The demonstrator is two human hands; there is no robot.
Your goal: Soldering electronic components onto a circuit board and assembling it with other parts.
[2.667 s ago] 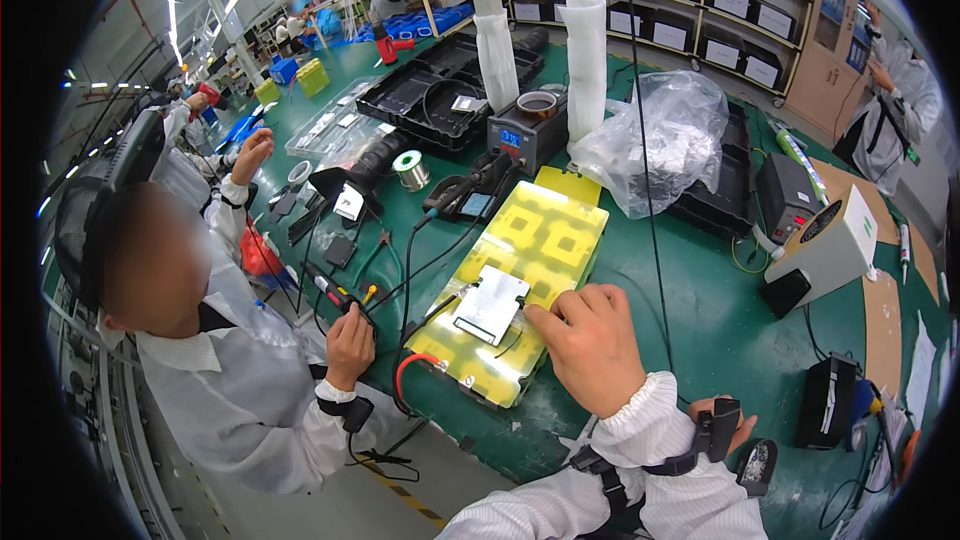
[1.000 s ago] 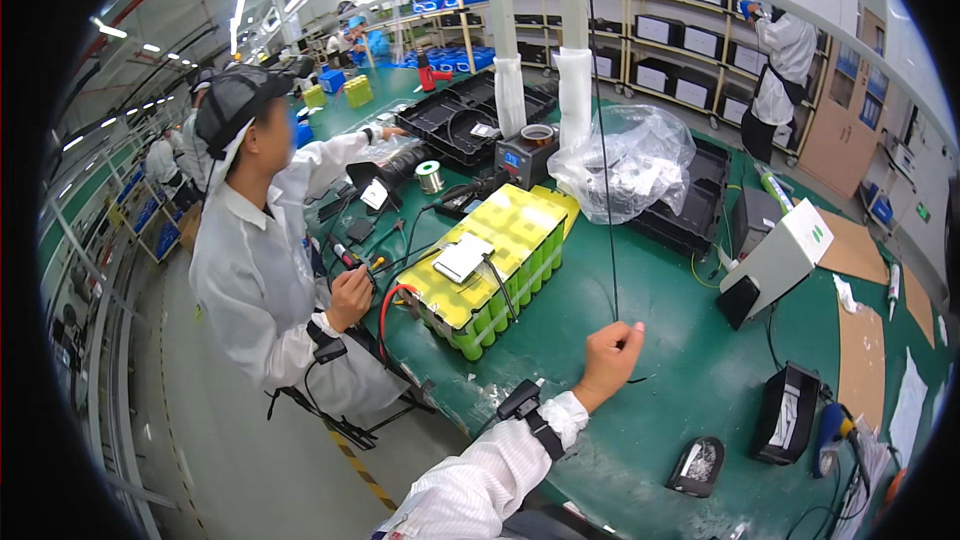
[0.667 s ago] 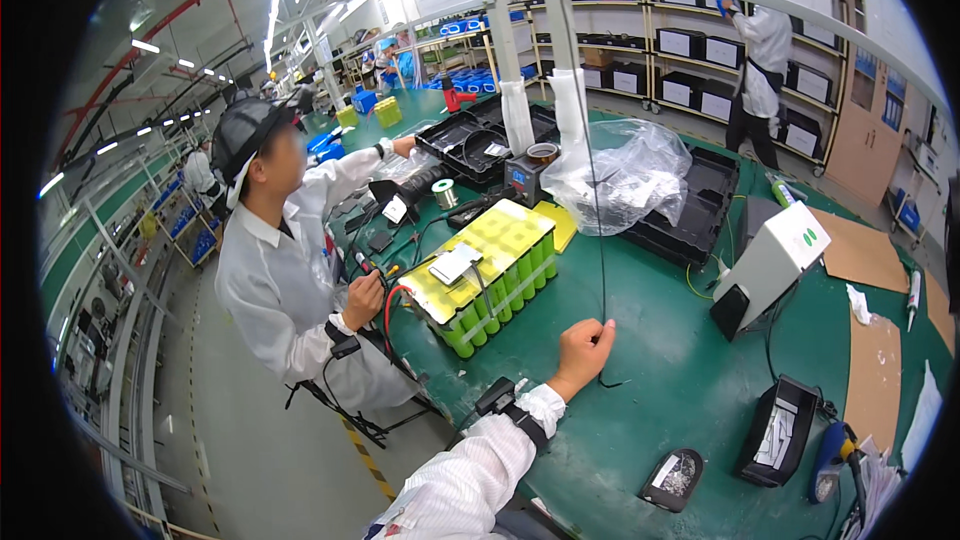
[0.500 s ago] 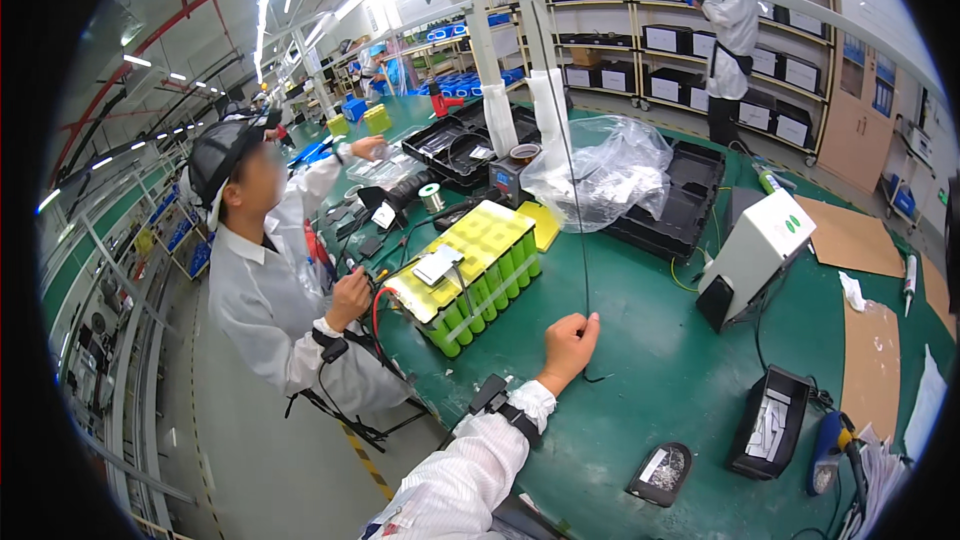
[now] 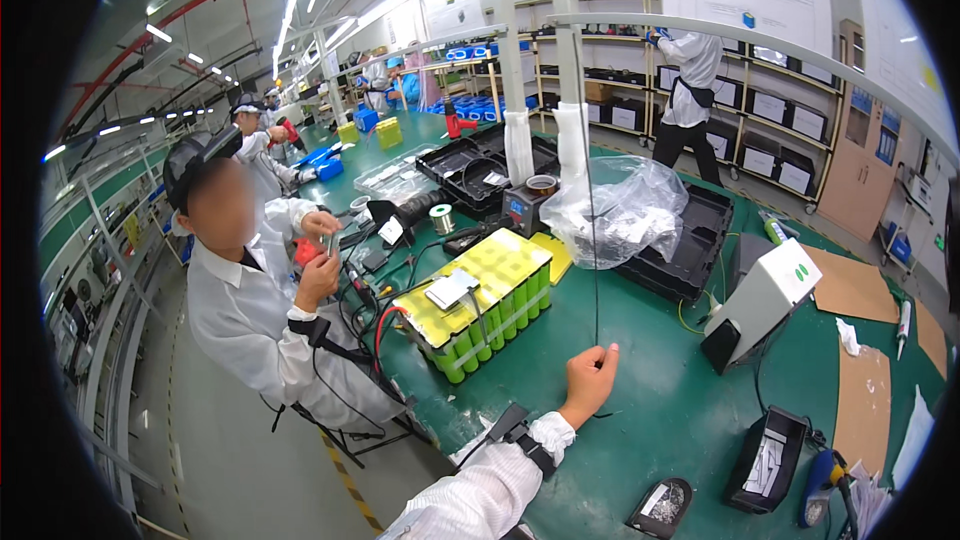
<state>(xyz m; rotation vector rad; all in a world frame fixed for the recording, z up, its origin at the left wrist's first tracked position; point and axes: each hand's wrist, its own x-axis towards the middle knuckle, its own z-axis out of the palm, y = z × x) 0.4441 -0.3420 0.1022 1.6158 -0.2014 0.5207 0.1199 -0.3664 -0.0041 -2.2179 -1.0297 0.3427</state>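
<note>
My left hand [image 5: 590, 381] is closed over the green tabletop, thumb uppermost. Its fingers are around a thin black cord [image 5: 595, 270] that hangs down from above the bench. The cord's lower end shows just past the fist, close to the table. A black strap with a small device sits on my left wrist. My right hand is out of view. Left of my fist stands a battery pack [image 5: 500, 280] of green cells with a yellow top, a small white-and-silver piece lying on it. Across the corner, a co-worker [image 5: 265, 280] holds a small thing between both hands.
Black trays [image 5: 680, 250] with clear plastic film stand behind the cord. At right are a white-and-black device [image 5: 762, 290], a black bin [image 5: 765, 460] of small pieces, a small dark dish [image 5: 660, 508] and cardboard sheets [image 5: 850, 285]. A solder spool [image 5: 441, 219] stands beyond the pack.
The co-worker has drawn a reaching hand back and brought both hands together. My left hand stays closed on the cord. The whole view has shifted slightly, and a person by the shelves has moved left.
</note>
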